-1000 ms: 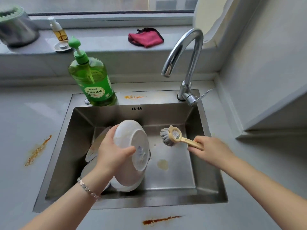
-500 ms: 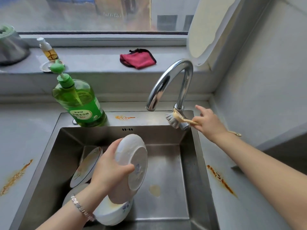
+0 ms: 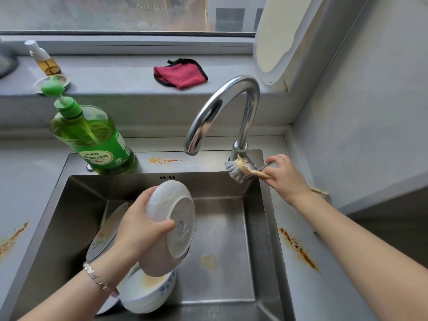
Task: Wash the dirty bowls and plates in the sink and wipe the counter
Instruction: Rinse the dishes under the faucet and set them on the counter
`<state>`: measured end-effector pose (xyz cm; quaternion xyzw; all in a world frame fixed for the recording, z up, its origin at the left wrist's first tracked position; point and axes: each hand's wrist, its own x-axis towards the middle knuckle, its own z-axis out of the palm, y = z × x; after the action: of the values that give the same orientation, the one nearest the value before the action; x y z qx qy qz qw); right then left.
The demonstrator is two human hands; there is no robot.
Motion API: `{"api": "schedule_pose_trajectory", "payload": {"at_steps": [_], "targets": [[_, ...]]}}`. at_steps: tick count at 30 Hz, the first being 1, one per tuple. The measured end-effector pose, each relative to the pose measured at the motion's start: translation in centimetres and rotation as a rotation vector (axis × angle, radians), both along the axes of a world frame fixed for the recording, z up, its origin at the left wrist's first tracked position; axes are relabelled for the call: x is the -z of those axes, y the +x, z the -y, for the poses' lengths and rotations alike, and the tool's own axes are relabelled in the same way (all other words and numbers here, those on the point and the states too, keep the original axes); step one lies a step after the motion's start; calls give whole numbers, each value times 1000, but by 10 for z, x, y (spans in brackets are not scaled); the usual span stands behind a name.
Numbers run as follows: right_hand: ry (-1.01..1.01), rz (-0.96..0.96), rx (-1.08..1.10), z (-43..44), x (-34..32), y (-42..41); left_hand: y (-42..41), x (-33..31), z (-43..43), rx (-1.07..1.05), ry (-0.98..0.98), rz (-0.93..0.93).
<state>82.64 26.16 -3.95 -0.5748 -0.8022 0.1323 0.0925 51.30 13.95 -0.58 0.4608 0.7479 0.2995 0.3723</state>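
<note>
Tilting the white bowl [image 3: 176,223] on edge over the sink [image 3: 222,228] at frame centre, the left hand [image 3: 139,230] has its grip clamped round the rim, seemingly awaiting water. The right hand [image 3: 284,177], its grip pinching the dish brush [image 3: 238,170], reaches the tap lever [image 3: 264,167] at centre right. A second ago that brush hovered over the sink.

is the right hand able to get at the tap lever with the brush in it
Probably yes: the right hand is at the tap lever, nothing between, though the brush it grips crowds the tap.
</note>
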Motion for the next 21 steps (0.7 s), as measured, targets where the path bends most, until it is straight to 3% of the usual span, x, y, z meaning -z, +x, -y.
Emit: {"api": "schedule_pose_trajectory", "payload": {"at_steps": [13, 17, 21], "targets": [[-7, -29, 88, 19, -4, -15, -3, -12, 14, -35, -3, 22], [-64, -374, 106, 58, -13, -52, -11, -16, 24, -58, -11, 24], [-404, -785, 181, 103, -20, -95, -21, -20, 37, -77, -10, 5]]}}
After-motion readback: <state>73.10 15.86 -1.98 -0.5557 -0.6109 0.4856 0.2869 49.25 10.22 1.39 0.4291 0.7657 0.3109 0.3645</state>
